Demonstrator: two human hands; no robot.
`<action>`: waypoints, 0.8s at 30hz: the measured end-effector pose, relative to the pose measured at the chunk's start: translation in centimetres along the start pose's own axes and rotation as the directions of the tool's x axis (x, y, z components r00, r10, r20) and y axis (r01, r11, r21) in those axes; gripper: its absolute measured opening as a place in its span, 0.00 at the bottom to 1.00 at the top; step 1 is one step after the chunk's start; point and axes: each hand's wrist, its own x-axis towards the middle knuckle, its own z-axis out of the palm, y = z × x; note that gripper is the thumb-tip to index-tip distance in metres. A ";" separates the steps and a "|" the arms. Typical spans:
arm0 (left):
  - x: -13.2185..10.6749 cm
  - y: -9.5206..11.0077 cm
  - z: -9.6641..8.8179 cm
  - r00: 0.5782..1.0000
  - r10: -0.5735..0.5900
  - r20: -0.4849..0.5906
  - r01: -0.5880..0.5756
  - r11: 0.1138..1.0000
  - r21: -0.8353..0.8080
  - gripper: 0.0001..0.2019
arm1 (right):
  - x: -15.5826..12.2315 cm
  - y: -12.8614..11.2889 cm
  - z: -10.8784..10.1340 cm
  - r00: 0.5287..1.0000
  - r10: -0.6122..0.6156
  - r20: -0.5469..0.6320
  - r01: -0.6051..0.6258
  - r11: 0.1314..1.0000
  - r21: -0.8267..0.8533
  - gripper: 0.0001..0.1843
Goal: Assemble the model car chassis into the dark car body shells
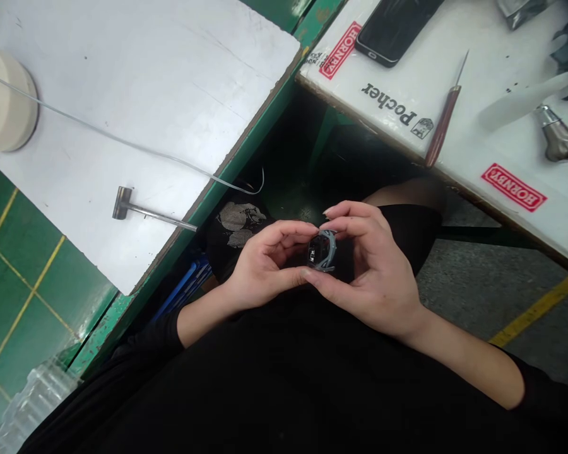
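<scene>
Over my lap, my left hand (265, 265) and my right hand (369, 265) meet around a small grey and black part (322, 250). Fingers and thumb of each hand curl in and pinch it from either side. The part is rounded, with a grey outer frame and a dark inside. Most of it is hidden by my fingertips. I wear black clothing that fills the lower view.
A white sheet (137, 94) on the green bench at left carries a small metal hammer (144, 211), a pale tape roll (2, 101) and a thin wire. The white board (454, 126) at right holds a phone (392, 28), a red-handled awl (445, 113) and a metal tool (558, 135).
</scene>
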 end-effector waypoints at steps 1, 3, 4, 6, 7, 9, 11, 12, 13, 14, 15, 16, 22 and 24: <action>0.0 0.0 0.0 1.000 0.010 0.004 -0.010 1.000 0.004 0.30 | 0.0 -0.1 0.0 1.000 0.001 0.006 -0.001 1.000 0.007 0.29; -0.1 0.0 -0.1 1.000 0.026 0.007 -0.026 1.000 0.016 0.30 | 0.0 -0.1 0.0 1.000 0.004 0.018 -0.004 1.000 0.023 0.30; -0.1 0.0 -0.1 1.000 0.028 0.002 -0.028 0.999 0.026 0.29 | 0.0 -0.2 0.0 1.000 0.006 0.023 -0.007 0.999 0.032 0.29; -0.1 0.2 0.0 1.000 0.022 -0.014 -0.021 0.999 0.048 0.28 | 0.0 -0.2 -0.1 1.000 0.005 0.028 -0.006 0.999 0.049 0.28; -0.2 0.2 0.0 1.000 0.018 -0.021 -0.017 0.998 0.055 0.27 | 0.0 -0.2 -0.1 1.000 0.000 0.026 -0.002 0.998 0.056 0.28; -0.2 0.3 0.1 1.000 0.015 -0.024 -0.014 0.998 0.059 0.27 | -0.1 -0.2 -0.2 1.000 -0.008 0.023 0.006 0.997 0.073 0.27; -0.1 0.4 0.2 1.000 0.022 -0.016 -0.021 0.999 0.050 0.26 | -0.1 -0.2 -0.2 1.000 -0.010 0.020 0.008 0.996 0.091 0.27; -0.1 0.4 0.2 1.000 0.024 -0.010 -0.023 0.999 0.046 0.26 | -0.1 -0.2 -0.2 1.000 -0.011 0.019 0.009 0.995 0.100 0.27; 0.0 0.4 0.2 1.000 0.022 -0.006 -0.022 0.999 0.044 0.25 | -0.1 -0.2 -0.2 1.000 -0.014 0.018 0.012 0.994 0.108 0.27; 0.0 0.4 0.2 1.000 0.021 -0.003 -0.021 0.999 0.044 0.25 | -0.1 -0.2 -0.1 1.000 -0.019 0.015 0.017 0.993 0.114 0.28; 0.0 0.4 0.1 1.000 0.020 -0.002 -0.020 0.999 0.045 0.24 | -0.1 -0.2 -0.1 1.000 -0.027 0.012 0.025 0.993 0.118 0.28; 0.0 0.3 0.1 1.000 0.018 -0.004 -0.018 0.999 0.048 0.24 | 0.0 -0.2 -0.1 0.999 -0.034 0.011 0.032 0.992 0.123 0.28; -0.3 0.1 0.0 0.998 0.061 -0.005 -0.060 0.995 0.082 0.24 | 0.3 -0.3 0.1 0.995 -0.099 0.013 0.096 0.984 0.151 0.29; -0.5 0.0 -0.1 0.997 0.080 -0.003 -0.080 0.993 0.089 0.24 | 0.3 -0.2 0.1 0.995 -0.101 0.009 0.098 0.983 0.155 0.29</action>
